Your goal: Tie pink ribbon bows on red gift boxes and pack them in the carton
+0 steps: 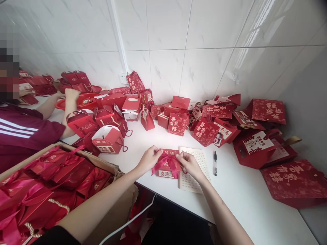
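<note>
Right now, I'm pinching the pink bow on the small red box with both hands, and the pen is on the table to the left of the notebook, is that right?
Not quite: the head view shows the pen on the table to the right of the notebook. Your left hand and right hand do pinch the pink bow.

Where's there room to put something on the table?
Biggest bare patch of table: between the pen and the red boxes at right. A smaller one: between the left hand and the boxes near the wall, where it's crowded.
</note>
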A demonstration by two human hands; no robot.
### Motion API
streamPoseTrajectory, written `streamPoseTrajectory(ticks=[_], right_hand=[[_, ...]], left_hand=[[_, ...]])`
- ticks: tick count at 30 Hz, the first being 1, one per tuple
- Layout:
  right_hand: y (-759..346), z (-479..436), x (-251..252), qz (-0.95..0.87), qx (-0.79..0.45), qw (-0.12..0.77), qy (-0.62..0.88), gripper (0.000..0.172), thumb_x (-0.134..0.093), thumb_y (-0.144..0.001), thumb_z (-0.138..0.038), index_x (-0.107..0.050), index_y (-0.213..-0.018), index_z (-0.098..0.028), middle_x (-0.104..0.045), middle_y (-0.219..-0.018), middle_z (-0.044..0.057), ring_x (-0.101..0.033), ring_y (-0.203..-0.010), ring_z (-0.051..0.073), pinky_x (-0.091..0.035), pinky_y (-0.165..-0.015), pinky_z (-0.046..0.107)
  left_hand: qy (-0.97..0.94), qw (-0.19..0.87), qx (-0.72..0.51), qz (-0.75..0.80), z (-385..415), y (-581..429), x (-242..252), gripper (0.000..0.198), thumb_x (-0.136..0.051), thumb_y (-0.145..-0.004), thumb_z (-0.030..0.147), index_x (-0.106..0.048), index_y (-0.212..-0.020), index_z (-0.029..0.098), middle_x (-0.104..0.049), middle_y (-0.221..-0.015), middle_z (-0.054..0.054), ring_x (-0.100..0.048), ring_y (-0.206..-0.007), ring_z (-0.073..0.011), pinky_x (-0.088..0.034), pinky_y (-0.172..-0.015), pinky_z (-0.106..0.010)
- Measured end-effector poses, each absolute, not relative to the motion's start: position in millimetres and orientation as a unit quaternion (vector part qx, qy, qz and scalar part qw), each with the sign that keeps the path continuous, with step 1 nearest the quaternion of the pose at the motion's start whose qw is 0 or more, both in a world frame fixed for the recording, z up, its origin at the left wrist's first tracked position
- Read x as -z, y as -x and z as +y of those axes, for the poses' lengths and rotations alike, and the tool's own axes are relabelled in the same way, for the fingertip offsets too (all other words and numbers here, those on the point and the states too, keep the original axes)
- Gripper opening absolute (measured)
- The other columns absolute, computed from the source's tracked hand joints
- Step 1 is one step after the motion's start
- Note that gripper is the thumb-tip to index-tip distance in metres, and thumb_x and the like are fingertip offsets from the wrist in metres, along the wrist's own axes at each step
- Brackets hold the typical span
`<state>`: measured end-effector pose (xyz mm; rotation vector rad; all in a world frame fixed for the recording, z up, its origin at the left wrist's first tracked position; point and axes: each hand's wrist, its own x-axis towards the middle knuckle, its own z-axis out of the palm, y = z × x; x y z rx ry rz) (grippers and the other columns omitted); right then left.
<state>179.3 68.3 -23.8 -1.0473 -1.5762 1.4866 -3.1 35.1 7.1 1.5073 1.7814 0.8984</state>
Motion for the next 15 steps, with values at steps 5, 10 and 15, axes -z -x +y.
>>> streamPoseTrajectory(ticks=[5,10,15], right_hand=[[-184.1,68.3,23.4,-0.599,-0.582,0.355,0.419,0.048,-0.056,-0.071,-0.062,-0.036,-0.056,-0.021,-0.04,-0.042,-0.008,-0.031,-0.035,0.005,-0.024,-0.035,0.019],[-186.4,69.9,24.5,-0.587,-0.601,0.34,0.421,0.046,-0.059,-0.069,-0.06,-0.039,-0.057,-0.02,-0.042,-0.045,-0.007,-0.035,-0.034,0.005,-0.026,-0.033,0.018],[-189.4,74.0,29.5,-0.533,-0.634,0.368,0.423,0.045,-0.067,-0.064,-0.055,-0.043,-0.054,-0.019,-0.041,-0.045,-0.007,-0.032,-0.035,0.004,-0.023,-0.03,0.016]], left_hand=[[-0.564,0.299,-0.367,0.676,30.4,0.0,-5.6,0.032,-0.044,-0.08,0.045,-0.04,-0.06,0.02,-0.05,-0.06,0.003,-0.052,-0.063,-0.0151,-0.04,-0.063,-0.027],[-0.55,0.3,-0.381,0.68,24.8,-1.2,4.4,0.034,-0.042,-0.08,0.046,-0.037,-0.059,0.02,-0.048,-0.059,0.003,-0.051,-0.062,-0.0147,-0.038,-0.062,-0.027],[-0.569,0.275,-0.367,0.683,23.2,-8.0,16.4,0.03,-0.034,-0.085,0.043,-0.033,-0.063,0.022,-0.047,-0.059,0.004,-0.05,-0.056,-0.0146,-0.036,-0.056,-0.027]])
